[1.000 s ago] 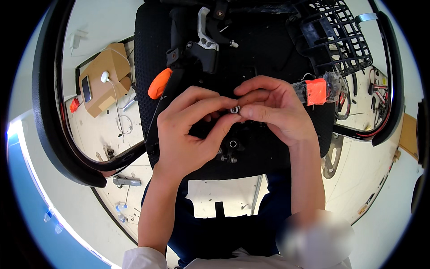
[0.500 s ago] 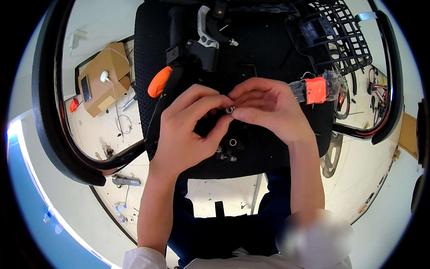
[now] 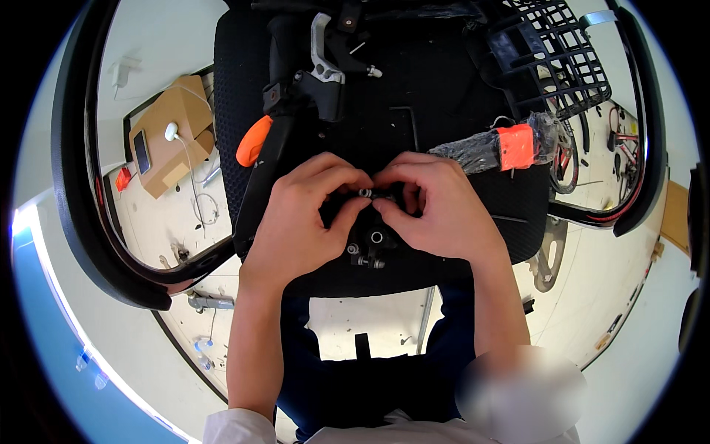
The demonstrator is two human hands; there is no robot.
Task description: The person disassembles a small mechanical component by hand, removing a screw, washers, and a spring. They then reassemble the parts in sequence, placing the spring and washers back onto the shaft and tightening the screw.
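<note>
My left hand [image 3: 296, 214] pinches a small silvery metal part [image 3: 364, 193], ring-like at its end, between thumb and fingertips. Facing it, my right hand [image 3: 447, 211] has its thumb and fingers brought together just beside that part; what lies between them is too dark and small to make out. Below the fingertips, on the black mesh seat [image 3: 458, 270], lies a small black clamp-like piece [image 3: 370, 250] with a round hole and silvery bolts. A dark hex key [image 3: 411, 126] rests beyond my hands.
A brake lever [image 3: 323, 63] joined to a black bar lies at the far left, near an orange piece [image 3: 254, 140]. Plastic-wrapped material with an orange label [image 3: 516, 146] lies to the right, below a black basket [image 3: 569, 66]. Armrests [image 3: 78, 185] flank the seat.
Both hands have moved slightly toward me, and the right hand has turned, its fingers now more curled. More of the plastic-wrapped material and the hex key shows.
</note>
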